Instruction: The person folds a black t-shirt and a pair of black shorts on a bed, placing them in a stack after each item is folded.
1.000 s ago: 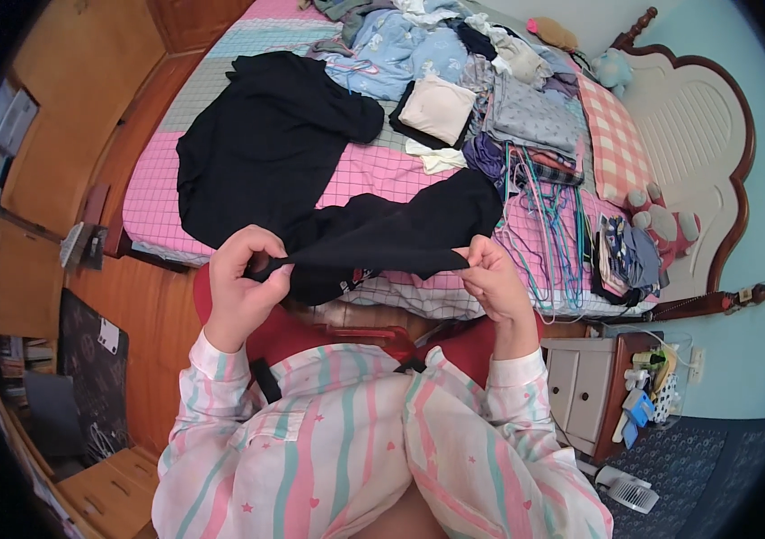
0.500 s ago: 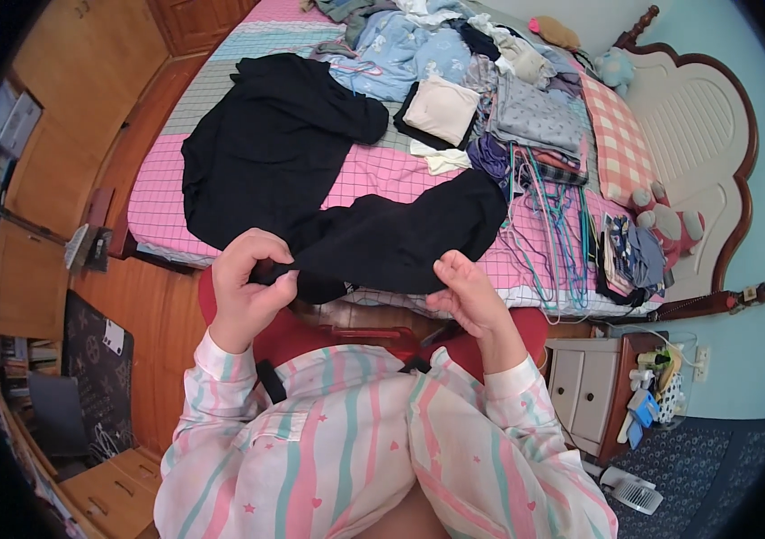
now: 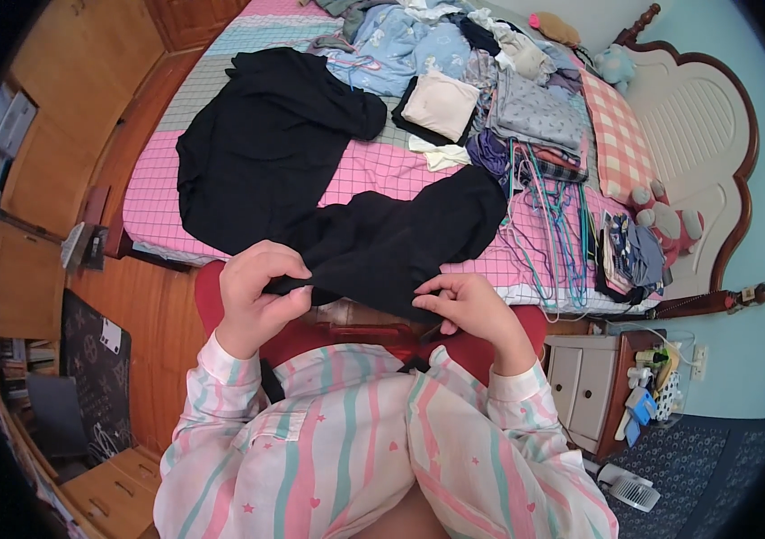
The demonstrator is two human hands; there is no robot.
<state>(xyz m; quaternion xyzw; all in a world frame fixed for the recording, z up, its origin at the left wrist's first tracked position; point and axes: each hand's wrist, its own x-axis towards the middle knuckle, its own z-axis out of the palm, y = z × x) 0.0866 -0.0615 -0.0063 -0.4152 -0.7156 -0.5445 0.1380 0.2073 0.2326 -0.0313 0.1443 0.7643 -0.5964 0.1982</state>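
A large black garment (image 3: 261, 144) lies spread over the near left of the bed, its exact kind not clear. One long part of it stretches right and hangs over the bed's near edge toward my lap. My left hand (image 3: 261, 292) is closed in a pinch on the cloth's near left edge. Farther right, the fingers of my right hand (image 3: 468, 310) pinch the same near edge. Between the two hands the cloth is drawn fairly flat. Folds hide part of the garment's underside.
The bed (image 3: 373, 171) has a pink grid sheet. Beyond the garment lie a folded white cloth (image 3: 439, 106), a grey folded stack (image 3: 539, 112) and a heap of light blue clothes (image 3: 400, 54). Hangers (image 3: 544, 225) and more folded clothes (image 3: 629, 256) are at right, near a nightstand (image 3: 593, 386).
My right hand has moved left and slightly down, from partly spread fingers to a pinch on the cloth's edge. The garment has shifted slightly left; my left hand keeps its pinch.
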